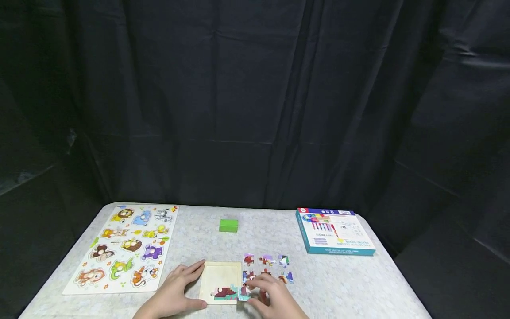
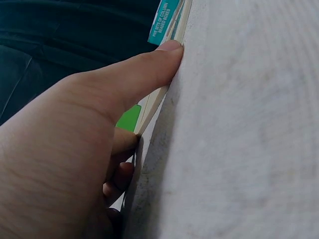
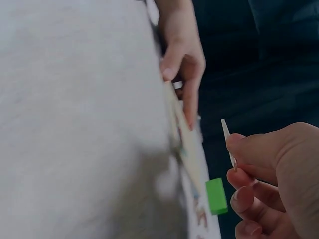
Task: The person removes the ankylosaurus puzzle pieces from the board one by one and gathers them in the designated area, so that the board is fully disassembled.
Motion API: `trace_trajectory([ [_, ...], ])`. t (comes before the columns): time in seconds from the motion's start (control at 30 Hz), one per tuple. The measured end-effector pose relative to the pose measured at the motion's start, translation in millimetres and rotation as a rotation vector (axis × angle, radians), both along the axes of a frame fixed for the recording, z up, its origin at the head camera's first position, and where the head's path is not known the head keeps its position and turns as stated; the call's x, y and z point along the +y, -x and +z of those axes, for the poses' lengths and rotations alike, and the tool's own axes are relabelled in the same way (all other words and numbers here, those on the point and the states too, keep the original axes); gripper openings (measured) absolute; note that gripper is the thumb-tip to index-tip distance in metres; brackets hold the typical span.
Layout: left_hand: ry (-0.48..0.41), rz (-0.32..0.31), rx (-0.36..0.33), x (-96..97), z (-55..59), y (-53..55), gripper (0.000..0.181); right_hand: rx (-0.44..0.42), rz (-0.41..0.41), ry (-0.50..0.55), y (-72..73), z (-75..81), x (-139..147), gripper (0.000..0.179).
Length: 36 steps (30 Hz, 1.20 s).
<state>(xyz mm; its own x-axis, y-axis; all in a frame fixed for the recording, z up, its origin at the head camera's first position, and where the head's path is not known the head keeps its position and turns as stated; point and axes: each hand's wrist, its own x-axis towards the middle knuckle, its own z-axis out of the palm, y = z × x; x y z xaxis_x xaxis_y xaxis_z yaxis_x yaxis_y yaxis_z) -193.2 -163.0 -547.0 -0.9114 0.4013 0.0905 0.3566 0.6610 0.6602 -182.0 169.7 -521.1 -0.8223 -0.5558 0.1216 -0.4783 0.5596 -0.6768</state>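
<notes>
A shallow square wooden puzzle tray (image 1: 219, 272) lies near the table's front edge. My left hand (image 1: 175, 290) holds its left side, thumb at the near corner and forefinger at the far one. In the left wrist view the thumb (image 2: 144, 69) lies along the tray's edge. Joined jigsaw pieces (image 1: 225, 292) with a dark red and green picture sit in the tray's near right part. Over its near right corner, my right hand (image 1: 275, 297) pinches a jigsaw piece (image 1: 244, 292) between thumb and fingers. The right wrist view shows this piece (image 3: 229, 144) edge-on, raised off the table.
Several loose jigsaw pieces (image 1: 249, 260) lie in rows right of the tray, some partly hidden by my right hand. A green block (image 1: 228, 226) stands behind it. On the left lies a white animal puzzle board (image 1: 115, 288); a flat printed box (image 1: 340, 252) lies back right.
</notes>
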Motion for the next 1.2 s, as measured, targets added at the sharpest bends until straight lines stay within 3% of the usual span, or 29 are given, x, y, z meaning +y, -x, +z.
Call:
trace_trajectory([
  [0.2,-0.006,0.009,-0.010,0.1,0.2,1.6,0.103,-0.084,0.025,0.037,-5.7,-4.8,7,0.037],
  [0.5,-0.023,-0.008,-0.051,1.3,0.2,2.5,0.104,0.029,0.121,0.067,-2.4,-21.9,13,0.031],
  [0.67,-0.010,-0.011,-0.047,-0.4,2.3,2.8,0.104,0.069,0.101,0.122,-3.6,-30.5,10,0.030],
  [0.9,-0.013,-0.020,-0.035,-2.8,1.0,2.8,0.104,0.063,0.073,0.134,-5.2,-33.1,6,0.029],
  [1.2,-0.040,-0.034,-0.086,-1.8,-3.3,4.9,0.103,0.081,0.074,0.138,-5.4,-33.8,7,0.025],
])
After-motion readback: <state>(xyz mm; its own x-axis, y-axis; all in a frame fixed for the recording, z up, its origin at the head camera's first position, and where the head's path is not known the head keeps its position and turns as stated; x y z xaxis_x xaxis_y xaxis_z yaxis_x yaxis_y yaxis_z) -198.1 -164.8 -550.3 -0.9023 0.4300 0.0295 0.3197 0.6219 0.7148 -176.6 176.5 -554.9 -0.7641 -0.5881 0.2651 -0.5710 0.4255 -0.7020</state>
